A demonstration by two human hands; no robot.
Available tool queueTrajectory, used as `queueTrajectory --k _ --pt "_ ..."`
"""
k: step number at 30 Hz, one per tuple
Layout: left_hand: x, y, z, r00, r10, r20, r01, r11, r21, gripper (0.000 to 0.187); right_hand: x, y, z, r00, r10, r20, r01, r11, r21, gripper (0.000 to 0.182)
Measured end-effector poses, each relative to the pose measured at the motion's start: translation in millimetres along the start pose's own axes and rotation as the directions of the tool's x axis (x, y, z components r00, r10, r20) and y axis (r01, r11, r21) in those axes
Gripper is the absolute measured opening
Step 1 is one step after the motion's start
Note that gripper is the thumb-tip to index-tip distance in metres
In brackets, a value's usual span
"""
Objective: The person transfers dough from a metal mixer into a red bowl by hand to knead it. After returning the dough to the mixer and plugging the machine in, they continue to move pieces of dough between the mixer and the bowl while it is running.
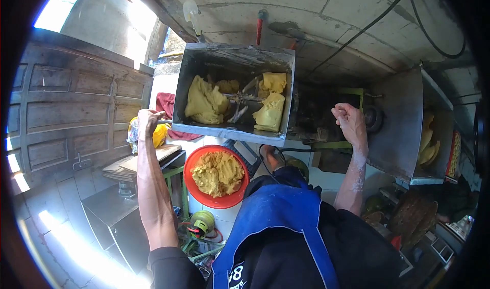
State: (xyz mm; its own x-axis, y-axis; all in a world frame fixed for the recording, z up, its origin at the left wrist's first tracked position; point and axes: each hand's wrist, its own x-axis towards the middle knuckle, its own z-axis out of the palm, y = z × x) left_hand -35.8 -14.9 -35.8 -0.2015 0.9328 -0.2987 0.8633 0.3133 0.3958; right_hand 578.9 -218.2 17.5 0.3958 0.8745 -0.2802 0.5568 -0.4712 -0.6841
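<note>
The left hand (148, 121) is closed in a fist around a handle that sticks out from the left side of the metal mixer tub (235, 92), low on its outer wall. The right hand (349, 120) is raised at the tub's right side, fingers curled shut near the drive parts there; whether it grips anything I cannot tell, as its palm is turned away.

Between the hands, the tub is tipped so that its open mouth faces the camera. Yellow dough (205, 103) clings in large lumps to the left and right inner walls, around the bare mixing blades (240, 101) at the centre. Just below the tub's front edge stands a red basin (196, 187), already holding a heap of the same dough.

Judging from this, part of the batch is out and in the basin, while the greater share is still stuck in the tub. A second tub (408, 126) with dough stands at the right.
</note>
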Motion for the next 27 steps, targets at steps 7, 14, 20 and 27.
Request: queueTrajectory --k 7,14,20,27 --pt "-1 5 -5 0.998 0.004 0.066 -0.003 1.000 -0.012 0.033 -4 6 0 1.000 -0.012 -0.015 0.012 1.000 0.024 0.035" --pt "10 -10 2 0.998 0.020 0.055 -0.021 1.000 0.022 0.033 -8 10 -3 0.999 0.010 -0.038 -0.009 0.999 0.039 0.036" --pt "1 4 -3 0.996 0.070 0.055 -0.071 0.997 0.032 0.032 -11 8 0 1.000 0.010 -0.023 -0.010 1.000 0.003 0.037" --pt "-6 16 -8 0.998 0.022 0.055 -0.025 0.998 0.050 0.032 -11 13 3 1.000 0.014 -0.013 -0.014 1.000 0.016 0.037"
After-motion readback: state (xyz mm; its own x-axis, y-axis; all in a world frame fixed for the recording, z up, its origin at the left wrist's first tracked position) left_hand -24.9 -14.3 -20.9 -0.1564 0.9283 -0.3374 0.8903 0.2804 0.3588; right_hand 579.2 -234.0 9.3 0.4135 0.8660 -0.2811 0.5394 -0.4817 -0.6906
